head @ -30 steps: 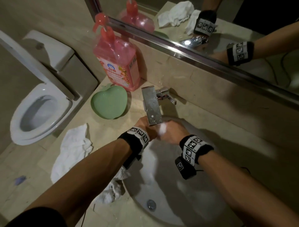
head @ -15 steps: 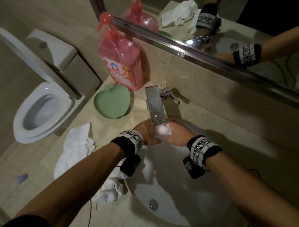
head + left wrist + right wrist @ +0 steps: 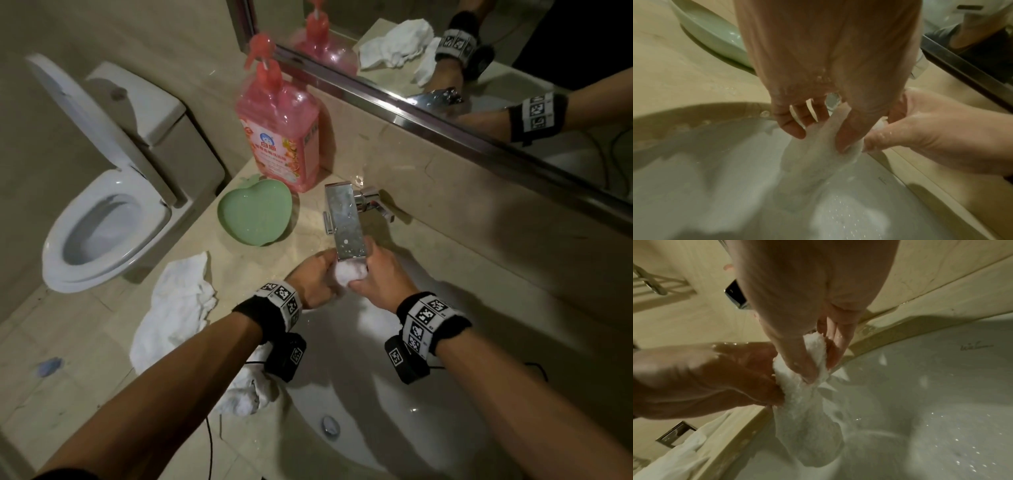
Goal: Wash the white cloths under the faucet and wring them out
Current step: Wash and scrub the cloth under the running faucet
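A wet white cloth [image 3: 350,273] is bunched just under the chrome faucet [image 3: 346,226] spout, over the white sink [image 3: 445,428]. My left hand [image 3: 317,275] grips its left side and my right hand [image 3: 376,274] grips its right side. In the left wrist view the cloth [image 3: 818,155] hangs down from my left hand [image 3: 818,128], thumb and fingers pinching it, with the right hand [image 3: 910,133] beside it. In the right wrist view my right hand [image 3: 816,360] pinches the top of the cloth [image 3: 803,410], and its lower part droops into the basin; the left hand [image 3: 725,378] clasps it too.
Another white cloth [image 3: 174,308] lies on the beige counter left of the sink, and a further one [image 3: 246,390] sits at the sink's rim. A green apple-shaped dish [image 3: 253,216] and a pink soap bottle [image 3: 279,137] stand behind. A toilet [image 3: 102,226] is at left, a mirror [image 3: 479,68] behind.
Both hands have stayed under the spout working the cloth; more of the bunched white cloth now shows between them than a second ago.
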Action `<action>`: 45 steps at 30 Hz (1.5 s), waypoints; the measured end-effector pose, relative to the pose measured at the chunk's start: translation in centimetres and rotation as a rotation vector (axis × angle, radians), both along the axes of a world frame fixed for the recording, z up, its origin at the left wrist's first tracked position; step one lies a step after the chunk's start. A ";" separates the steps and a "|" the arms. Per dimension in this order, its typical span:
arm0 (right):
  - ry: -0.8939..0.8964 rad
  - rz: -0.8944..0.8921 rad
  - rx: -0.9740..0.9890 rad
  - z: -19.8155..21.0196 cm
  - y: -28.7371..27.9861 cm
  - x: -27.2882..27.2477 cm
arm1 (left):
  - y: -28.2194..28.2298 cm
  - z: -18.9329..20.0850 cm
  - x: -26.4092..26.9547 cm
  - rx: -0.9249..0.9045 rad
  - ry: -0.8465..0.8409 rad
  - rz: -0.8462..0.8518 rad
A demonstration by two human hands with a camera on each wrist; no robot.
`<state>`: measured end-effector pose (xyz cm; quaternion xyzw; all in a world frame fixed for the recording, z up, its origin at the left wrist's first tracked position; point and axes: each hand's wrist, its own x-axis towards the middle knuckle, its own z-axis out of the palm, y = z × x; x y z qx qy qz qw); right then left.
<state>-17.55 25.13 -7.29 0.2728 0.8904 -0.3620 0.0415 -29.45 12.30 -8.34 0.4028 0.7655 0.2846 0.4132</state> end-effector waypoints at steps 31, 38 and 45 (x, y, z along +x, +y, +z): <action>0.046 -0.231 -0.322 -2.7 -1.9 0.4 | -0.5 -0.7 0.3 -0.035 -0.372 0.452; 0.010 -0.206 -0.395 -1.3 -0.5 1.9 | -0.1 -0.1 1.0 0.010 -0.366 0.263; -0.023 -0.380 -0.328 0.0 0.6 3.4 | 2.1 0.9 2.0 0.049 -0.350 0.377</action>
